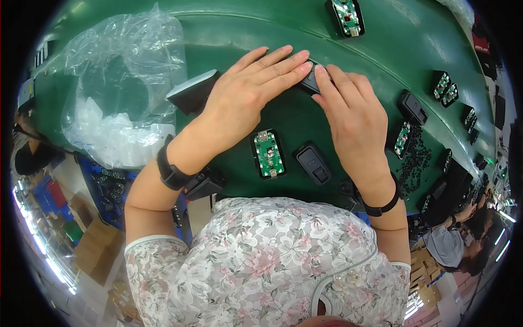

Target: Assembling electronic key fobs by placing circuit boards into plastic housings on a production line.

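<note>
Between my two hands, on the green tabletop, lies a small black plastic case [310, 83], mostly covered by fingers. My left hand [245, 90] reaches over it from the left, fingers long and close together, the fingertips on the case. My right hand [351, 106] holds its right side, with bent fingers and the thumb at the near edge. Nearer to me, an open black shell with a green circuit board [268, 155] sits beside a closed black case [313, 162]. A dark block with a pale top edge [193, 91] stands by my left wrist.
A clear plastic bag [122, 109] with white pieces in it spreads over the left. Another board in a shell [347, 19] lies at the far side. On the right are a black case [412, 107], several boards and scattered small black parts [417, 158]. A co-worker [447, 245] sits at right.
</note>
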Available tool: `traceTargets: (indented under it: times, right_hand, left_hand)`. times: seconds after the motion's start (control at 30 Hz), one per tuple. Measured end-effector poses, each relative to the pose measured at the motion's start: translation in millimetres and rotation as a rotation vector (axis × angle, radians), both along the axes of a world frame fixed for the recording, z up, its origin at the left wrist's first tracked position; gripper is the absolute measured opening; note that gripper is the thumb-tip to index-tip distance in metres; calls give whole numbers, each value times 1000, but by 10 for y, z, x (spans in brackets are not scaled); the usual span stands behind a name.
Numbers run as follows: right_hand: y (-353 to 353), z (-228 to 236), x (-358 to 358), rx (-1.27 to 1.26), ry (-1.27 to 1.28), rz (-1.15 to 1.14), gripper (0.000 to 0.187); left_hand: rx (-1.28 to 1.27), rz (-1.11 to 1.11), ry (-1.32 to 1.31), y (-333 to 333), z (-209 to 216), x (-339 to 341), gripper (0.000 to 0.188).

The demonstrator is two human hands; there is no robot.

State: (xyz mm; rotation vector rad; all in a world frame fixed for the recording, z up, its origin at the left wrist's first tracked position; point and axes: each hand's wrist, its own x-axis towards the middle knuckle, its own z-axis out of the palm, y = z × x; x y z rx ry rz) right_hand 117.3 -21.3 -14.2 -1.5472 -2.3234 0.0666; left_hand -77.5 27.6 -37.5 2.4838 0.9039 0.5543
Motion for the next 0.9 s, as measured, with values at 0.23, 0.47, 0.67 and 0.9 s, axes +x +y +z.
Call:
traceTargets:
  times: [0.23,0.47,0.67,0.9]
  right_hand:
    - [-61,-86,-116,122,-74,-64,40]
    - [131,32,91,-50,178,-30,31]
    - [444,-95,402,-258,413,-28,32]
    - [228,-77,331,-10,566,63,29]
  left_hand:
    - [162,-11,115,-18,17,-25,51]
    - [318,17,163,-50,-18,97,50]
    - [413,68,136,176,-119,353,42]
    - [-180,82,-282,130,163,393,29]
